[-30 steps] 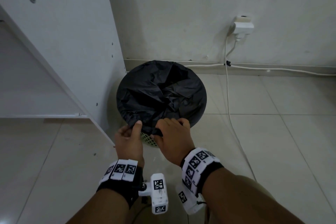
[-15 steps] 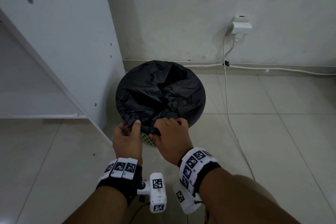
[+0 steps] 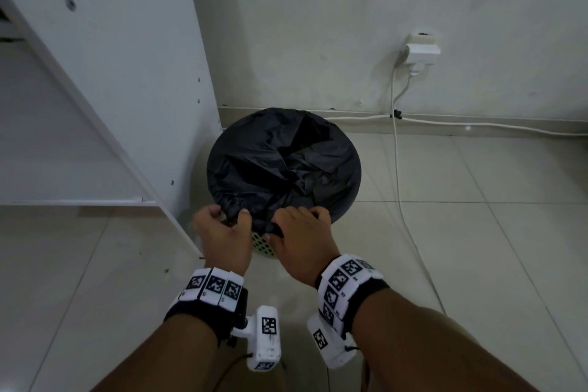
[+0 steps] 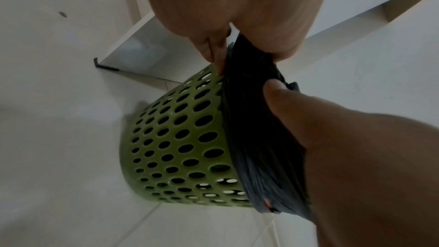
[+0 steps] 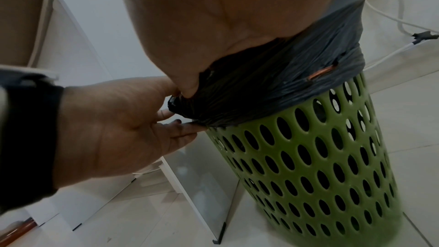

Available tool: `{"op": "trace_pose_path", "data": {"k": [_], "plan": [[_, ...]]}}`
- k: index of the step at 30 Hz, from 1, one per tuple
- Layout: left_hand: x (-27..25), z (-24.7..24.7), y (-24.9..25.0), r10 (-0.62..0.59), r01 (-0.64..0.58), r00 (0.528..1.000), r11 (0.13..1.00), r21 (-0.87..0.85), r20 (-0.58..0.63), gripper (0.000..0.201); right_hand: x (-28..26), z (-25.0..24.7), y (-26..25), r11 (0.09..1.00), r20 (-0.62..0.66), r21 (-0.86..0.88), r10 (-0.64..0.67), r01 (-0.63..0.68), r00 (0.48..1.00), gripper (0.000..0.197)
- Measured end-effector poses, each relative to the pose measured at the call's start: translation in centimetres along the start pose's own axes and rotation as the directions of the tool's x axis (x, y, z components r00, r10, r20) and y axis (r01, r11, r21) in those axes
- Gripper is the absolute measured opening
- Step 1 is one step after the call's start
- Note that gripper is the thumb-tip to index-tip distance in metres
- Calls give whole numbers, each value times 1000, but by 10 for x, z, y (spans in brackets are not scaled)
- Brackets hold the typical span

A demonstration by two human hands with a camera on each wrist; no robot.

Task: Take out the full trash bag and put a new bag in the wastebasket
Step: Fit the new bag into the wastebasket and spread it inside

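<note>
A green perforated wastebasket (image 3: 263, 244) (image 4: 171, 138) (image 5: 308, 157) stands on the tiled floor against the wall. A black trash bag (image 3: 283, 162) (image 4: 256, 138) (image 5: 285, 74) lines it, with its edge folded over the rim. My left hand (image 3: 224, 232) (image 4: 237, 44) (image 5: 133, 119) pinches the bag's folded edge at the near rim, thumb on top. My right hand (image 3: 302, 232) (image 5: 213, 25) (image 4: 332, 138) grips the same bunched edge just to its right. The bag's inside is crumpled and dark.
A white cabinet side panel (image 3: 127, 73) stands close to the basket's left. A wall socket with a plug (image 3: 421, 52) and white cables (image 3: 404, 200) run down the wall and across the floor to the right. Bare tiles (image 3: 477, 248) lie at right.
Both hands stay on the bag's near edge. The left hand's fingers have spread slightly wider along the rim, and the bunched edge between the hands is a little tighter.
</note>
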State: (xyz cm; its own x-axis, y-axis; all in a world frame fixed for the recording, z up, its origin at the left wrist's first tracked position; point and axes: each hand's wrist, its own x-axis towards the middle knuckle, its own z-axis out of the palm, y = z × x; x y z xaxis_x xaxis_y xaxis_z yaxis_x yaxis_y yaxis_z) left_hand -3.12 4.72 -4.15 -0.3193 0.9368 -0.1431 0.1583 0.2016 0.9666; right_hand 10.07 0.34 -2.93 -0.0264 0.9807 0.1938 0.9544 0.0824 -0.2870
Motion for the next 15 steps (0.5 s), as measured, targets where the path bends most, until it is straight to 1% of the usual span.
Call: {"op": "trace_pose_path", "data": {"k": [2,4,7,9,10,11,12,13,14,15], "plan": [[1,0,0,23,-23,1000,1000,19,8,40,0,-1,1,1000,9,5,0,0,1000,20],[-2,1,1,7,-6,1000,1000,19,-19,42,0,-3,1,1000,44,24,-1,0,999,21],[-10,-1,3,-90,88,994,996,-34,-62,52,1,-6,4,997,74,73,-13,7,997,29],[-10,-4,1,-139,139,988,990,-11,-73,58,3,-11,6,979,75,206,-14,-2,997,38],[-11,-5,1,-153,154,986,988,3,-64,58,3,-13,9,952,28,306,-17,8,999,37],[-11,-6,1,-166,167,985,986,7,-50,57,2,-15,13,929,-69,368,-7,32,998,32],[-12,-8,2,-179,179,983,984,3,-30,53,2,-16,18,923,-188,384,36,39,982,27],[-12,-9,4,-197,197,980,980,-11,6,48,0,-17,24,928,-291,372,125,-8,949,28],[-13,-10,6,-207,208,978,978,-27,34,42,-2,-17,29,917,-360,387,250,-100,899,35],[-11,-11,6,-209,212,976,976,-40,67,39,-4,-19,33,864,-378,453,409,-220,831,44]]}}
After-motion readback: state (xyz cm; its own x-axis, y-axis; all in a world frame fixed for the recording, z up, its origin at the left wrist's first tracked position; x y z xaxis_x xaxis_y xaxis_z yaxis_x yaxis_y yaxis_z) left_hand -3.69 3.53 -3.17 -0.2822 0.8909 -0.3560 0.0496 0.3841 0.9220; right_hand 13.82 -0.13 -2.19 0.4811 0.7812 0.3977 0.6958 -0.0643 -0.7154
